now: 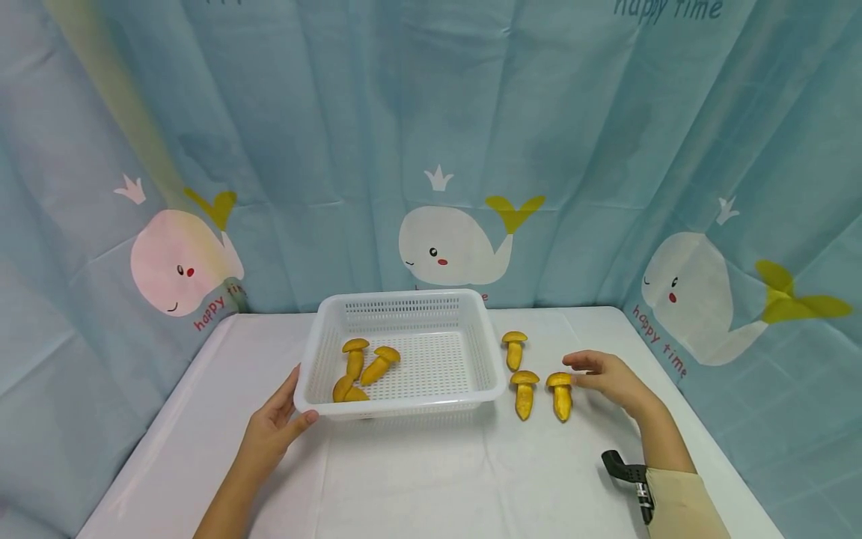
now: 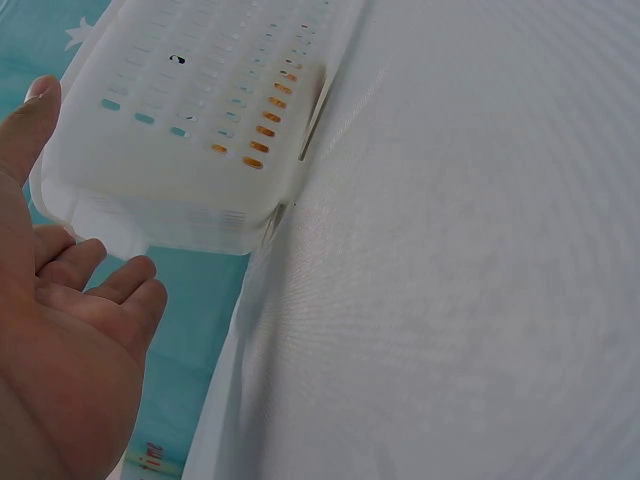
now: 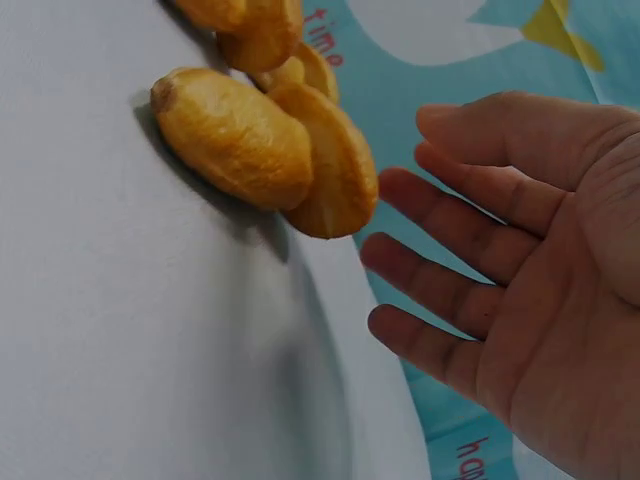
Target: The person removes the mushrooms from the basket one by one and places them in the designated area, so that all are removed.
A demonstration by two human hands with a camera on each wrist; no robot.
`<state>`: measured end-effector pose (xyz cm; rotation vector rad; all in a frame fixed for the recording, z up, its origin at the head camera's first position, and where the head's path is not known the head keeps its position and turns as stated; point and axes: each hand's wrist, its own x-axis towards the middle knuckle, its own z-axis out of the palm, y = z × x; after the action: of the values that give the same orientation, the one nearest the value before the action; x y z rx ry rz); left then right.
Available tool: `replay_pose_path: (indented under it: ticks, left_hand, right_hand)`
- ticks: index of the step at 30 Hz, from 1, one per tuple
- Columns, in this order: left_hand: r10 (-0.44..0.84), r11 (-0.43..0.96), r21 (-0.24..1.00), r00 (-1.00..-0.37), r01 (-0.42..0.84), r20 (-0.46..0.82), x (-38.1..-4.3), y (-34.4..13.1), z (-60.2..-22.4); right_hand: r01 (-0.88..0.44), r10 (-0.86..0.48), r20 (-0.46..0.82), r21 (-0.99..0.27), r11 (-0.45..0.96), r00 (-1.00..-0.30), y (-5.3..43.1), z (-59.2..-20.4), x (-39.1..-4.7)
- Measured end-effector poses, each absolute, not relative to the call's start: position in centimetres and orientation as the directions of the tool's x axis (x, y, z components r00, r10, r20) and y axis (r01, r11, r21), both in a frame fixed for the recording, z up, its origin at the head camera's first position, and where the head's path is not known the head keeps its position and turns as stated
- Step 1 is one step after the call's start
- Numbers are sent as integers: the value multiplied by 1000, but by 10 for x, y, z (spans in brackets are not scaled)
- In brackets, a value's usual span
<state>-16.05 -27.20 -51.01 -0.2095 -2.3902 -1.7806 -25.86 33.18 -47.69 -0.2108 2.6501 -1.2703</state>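
A white plastic basket [image 1: 417,404] with slotted walls stands on the table, yellow-brown mushrooms [image 1: 380,364] lying in its left part. At its front left corner is my left hand [image 1: 272,427], thumb by the front rim and fingers along the left side, holding the corner. Three more mushrooms lie on the cloth right of the basket. The rightmost mushroom [image 1: 561,397] is nearest my right hand [image 1: 609,380], which is just beside its cap. In the right wrist view, the fingers [image 3: 450,220] are spread and loosely extended, with a gap between them and the mushroom cap [image 3: 335,165].
A white cloth covers the table [image 1: 404,479]. Light blue curtains [image 1: 337,150] printed with whales hang behind and along both sides. Two other mushrooms, an upper one [image 1: 514,350] and a lower one [image 1: 524,394], lie between the basket and the rightmost mushroom. A black strap device [image 1: 629,475] is on the right wrist.
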Motion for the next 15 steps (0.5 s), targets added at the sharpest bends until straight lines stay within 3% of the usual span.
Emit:
replay_pose_path:
  ticks: [15]
  left_hand:
    - [29, 301, 929, -975, 218, 219, -162, -275, -514]
  right_hand:
    - [-155, -200, 36, -768, 621, -979, 311, -443, -246]
